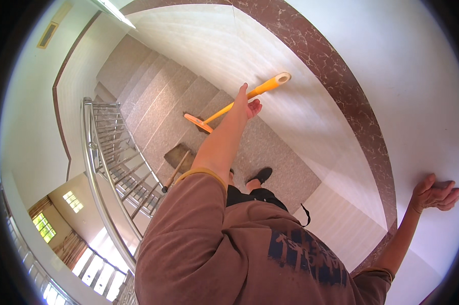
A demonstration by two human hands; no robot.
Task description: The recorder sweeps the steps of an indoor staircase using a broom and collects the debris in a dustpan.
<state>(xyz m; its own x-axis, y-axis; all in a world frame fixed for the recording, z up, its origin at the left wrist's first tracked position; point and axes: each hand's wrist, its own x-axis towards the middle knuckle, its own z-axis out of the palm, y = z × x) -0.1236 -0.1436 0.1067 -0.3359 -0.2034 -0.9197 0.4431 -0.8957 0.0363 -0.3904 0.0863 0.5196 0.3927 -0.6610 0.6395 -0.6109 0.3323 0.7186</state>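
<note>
A long-handled broom (223,110) slants over the steps, with a yellow handle and a flat orange head whose dark lower part rests on the stair. The pale, hollow top of the handle points toward the wall on the right. My left hand (252,105) is around the upper part of the handle, which passes between its curled fingers and one raised digit. Part of the grip is hidden behind my forearm. Far to the right, my right hand (435,194) is beside the white wall, its fingers loosely curled and nothing visible in them.
Grey stone stairs (161,94) run to the upper left. A dark dustpan (177,156) with a stick handle lies left of my feet, near the metal railing (90,145). A wall with a brown marbled band (336,76) curves along the right.
</note>
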